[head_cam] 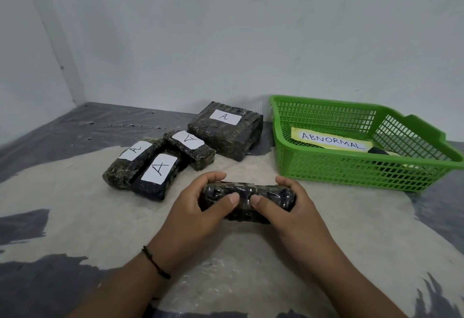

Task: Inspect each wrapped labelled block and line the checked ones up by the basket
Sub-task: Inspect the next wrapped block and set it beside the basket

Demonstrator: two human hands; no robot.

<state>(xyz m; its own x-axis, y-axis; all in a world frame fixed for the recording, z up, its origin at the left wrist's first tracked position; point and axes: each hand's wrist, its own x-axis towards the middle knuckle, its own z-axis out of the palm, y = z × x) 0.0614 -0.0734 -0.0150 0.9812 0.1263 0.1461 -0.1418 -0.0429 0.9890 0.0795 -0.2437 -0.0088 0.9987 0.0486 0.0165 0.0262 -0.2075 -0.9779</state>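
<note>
left hand (200, 207) + right hand (288, 207): fingers curled round dark wrapped block (247, 201) | green basket (351, 174) just beyond

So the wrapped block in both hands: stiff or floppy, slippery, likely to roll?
The held block probably handles stiff: it spans left hand to right hand without sagging. Its glossy wrap looks somewhat slippery. Its edges look rounded, but similar blocks lie flat, so rolling seems unlikely.

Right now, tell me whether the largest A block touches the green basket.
Apart. The head view shows a strip of bare floor between the largest A block and the green basket.
</note>
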